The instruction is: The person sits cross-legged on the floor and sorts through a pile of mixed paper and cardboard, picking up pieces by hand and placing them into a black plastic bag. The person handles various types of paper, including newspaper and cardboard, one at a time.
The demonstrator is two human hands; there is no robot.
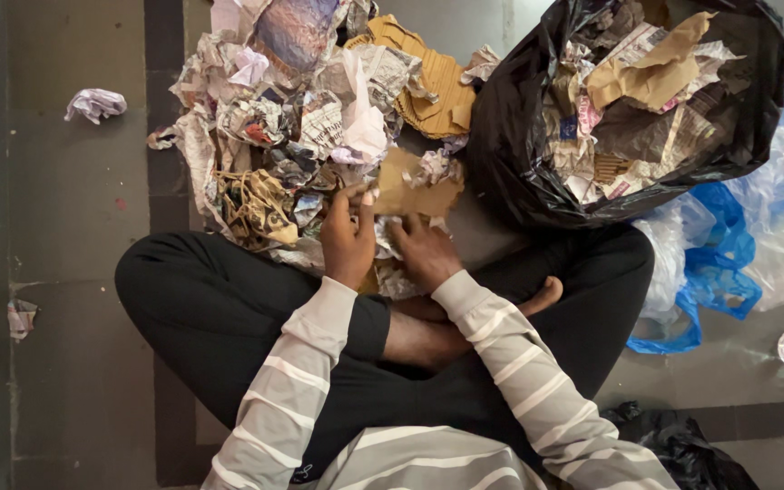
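Nearest, the person sits cross-legged on the floor (74,381), striped sleeves reaching forward over the dark trousers. The left hand (348,238) is closed, fingers and thumb pinching the left end of a torn piece of brown cardboard (417,191). The right hand (425,250) lies just beside it, fingers curled down onto crumpled paper under the cardboard's near edge; whether it grips anything I cannot tell. The cardboard lies just beyond the hands, at the near edge of the heap, its long axis running left to right and its ragged right end pointing toward the black bag. Beyond it spreads the pile of crumpled newspaper (292,127), with corrugated cardboard (433,86) at its far side. To the far right, the black plastic bag (519,136) gapes open, stuffed with paper scraps. Blue and clear plastic bags (728,263) lie to the right.
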